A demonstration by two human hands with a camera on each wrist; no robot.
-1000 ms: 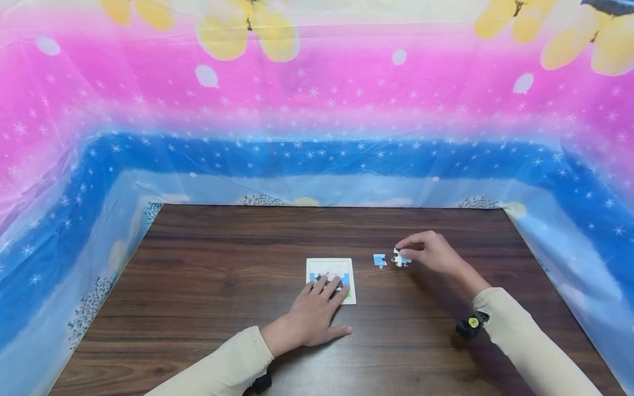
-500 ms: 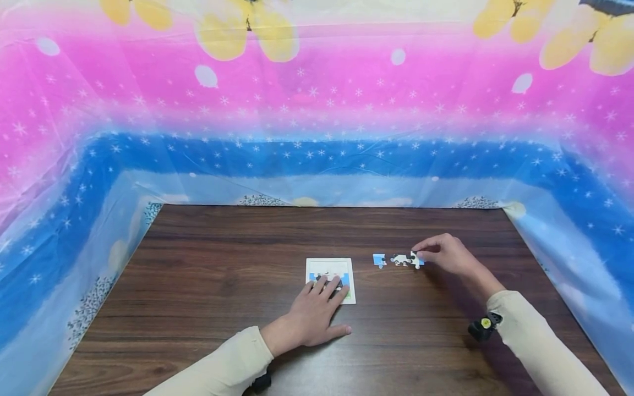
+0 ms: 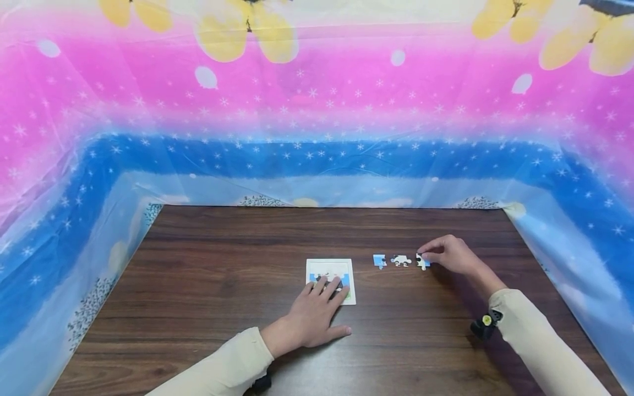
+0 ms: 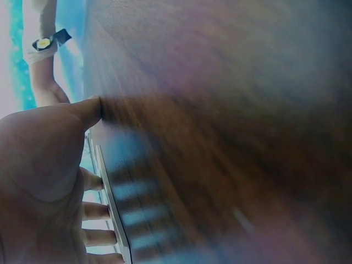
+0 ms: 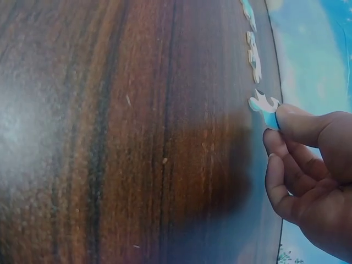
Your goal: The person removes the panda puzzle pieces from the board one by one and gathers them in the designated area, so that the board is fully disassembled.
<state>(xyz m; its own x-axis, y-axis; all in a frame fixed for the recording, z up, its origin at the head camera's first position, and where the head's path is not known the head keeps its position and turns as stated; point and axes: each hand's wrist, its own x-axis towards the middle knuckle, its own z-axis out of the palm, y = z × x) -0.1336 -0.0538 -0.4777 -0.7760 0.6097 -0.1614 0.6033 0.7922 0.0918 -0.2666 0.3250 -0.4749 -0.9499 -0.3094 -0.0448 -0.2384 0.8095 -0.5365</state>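
My left hand (image 3: 317, 314) lies with spread fingers over a small white-framed jigsaw puzzle (image 3: 354, 294). Blue, black and green parts of its picture show around the fingers, which hide the rest. In the left wrist view the fingertips rest on the puzzle's thin board (image 4: 114, 206). To the right, thumb and fingers of my right hand (image 3: 454, 256) pinch a blue and white puzzle piece (image 3: 422, 262) by its right side. Seen from the right wrist, that puzzle piece (image 5: 265, 105) is close over the table. Left of it lie a white-and-black piece (image 3: 402, 260) and a blue piece (image 3: 378, 259).
Both hands work over a dark wood-grain table (image 3: 223, 242). A pink and blue patterned cloth (image 3: 317, 121) rises along its back edge and both sides. A black strap device (image 3: 481, 329) sits at the right wrist.
My right hand has moved to the right with its pinched piece, drawing away from the white-and-black piece, which now lies uncovered in a row. The left hand stays in place.
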